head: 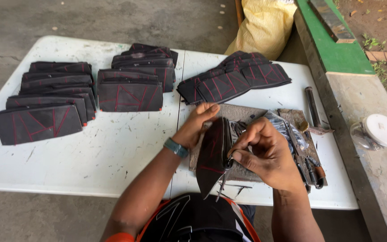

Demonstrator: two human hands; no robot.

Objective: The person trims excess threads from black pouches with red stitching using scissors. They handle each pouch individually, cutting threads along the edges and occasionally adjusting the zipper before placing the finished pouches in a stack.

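Black pouch (211,154) with red stitching stands on edge over a grey work board (242,114) on the white table (113,152). Left hand (198,125) clasps its far side, fingers curled round it; right hand (265,152) pinches shut on the zipper end at its near edge. Small tools (312,168) lie just right of the board. Stacks of similar finished pouches (130,95) sit farther back and left. A lidded clear jar (377,132), contents unclear, stands on the ledge.
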